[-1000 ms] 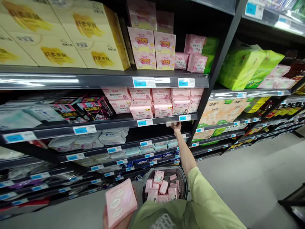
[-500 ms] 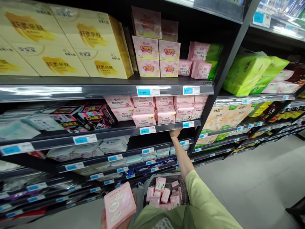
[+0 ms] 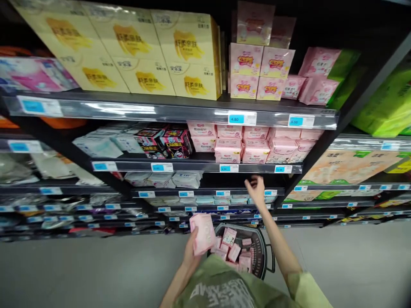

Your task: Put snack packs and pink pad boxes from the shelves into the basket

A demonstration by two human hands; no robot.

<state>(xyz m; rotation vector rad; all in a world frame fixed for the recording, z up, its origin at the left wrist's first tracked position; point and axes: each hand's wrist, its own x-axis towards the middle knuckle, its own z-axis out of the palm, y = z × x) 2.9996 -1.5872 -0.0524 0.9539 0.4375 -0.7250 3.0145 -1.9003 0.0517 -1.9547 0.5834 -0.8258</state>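
Note:
My left hand [image 3: 190, 249] is closed around a pink packet [image 3: 203, 233], perhaps a small stack of them, held just left of the basket. Bent but spread, the fingers of my right hand [image 3: 257, 190] hold nothing. It is in front of the dark gap in the shelf [image 3: 229, 181] below the pink packs. Underneath, a dark grey shopping basket [image 3: 263, 256] contains several small pink packets [image 3: 234, 252] lying loosely, and its handle hangs out on the right side.
Pink packs [image 3: 227, 149] fill the shelf above my right hand, beside black boxes [image 3: 176, 142]. Yellow boxes [image 3: 128, 40] and pink-and-yellow boxes [image 3: 245, 60] stand higher up. White packs [image 3: 186, 179] lie left of the gap. Shelf edges with price tags [image 3: 229, 168] jut out. Grey floor [image 3: 80, 265] lies below.
My right hand has come out of the shelf gap with its fingers spread. The left hand has raised the pink packet towards the shelves. The view has swung to the left.

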